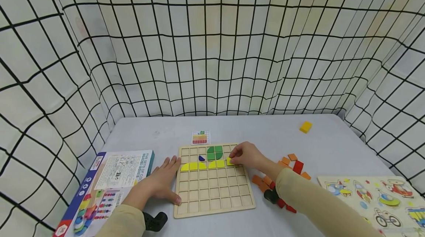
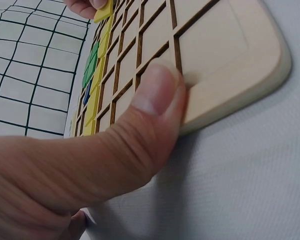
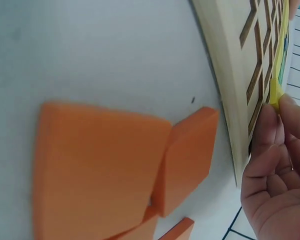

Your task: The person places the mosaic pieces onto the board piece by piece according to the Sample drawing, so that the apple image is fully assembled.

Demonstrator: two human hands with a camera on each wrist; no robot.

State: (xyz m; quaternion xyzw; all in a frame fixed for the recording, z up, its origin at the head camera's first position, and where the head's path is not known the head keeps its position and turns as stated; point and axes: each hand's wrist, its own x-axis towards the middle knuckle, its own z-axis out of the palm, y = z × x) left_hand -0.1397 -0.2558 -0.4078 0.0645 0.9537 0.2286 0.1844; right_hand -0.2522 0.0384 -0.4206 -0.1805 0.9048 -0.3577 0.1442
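A person sits two bare hands to work at a pale, cloth-covered counter (image 1: 252, 130). A wooden grid board (image 1: 203, 194) lies flat in the middle. The left hand (image 1: 161, 179) rests against the board's left side, fingers spread and grasping nothing, thumb on the near corner. The right hand's (image 1: 249, 155) grip pinches a yellow tile (image 1: 229, 161) between thumb and fingers, over the board's right side, at the end of a row of yellow pieces (image 1: 193, 166). Whether that tile is seated in its square cannot be told.

The likeliest slip is the tile landing askew on a thin divider, because the fingers cover the square. Pushed down hard there, it could tip, or jostle its yellow neighbours. If the left hand lifted, the board might slide under a sideways push.

Just above the yellow row, a small blue piece (image 1: 201, 158) and a cluster of green pieces (image 1: 214, 153) could be brushed by a trailing finger. On the right, loose orange tiles (image 1: 257, 179) and red tiles (image 1: 298, 167) lie close by the right forearm; a careless pull back of the sleeve (image 1: 308, 200) might scatter them.
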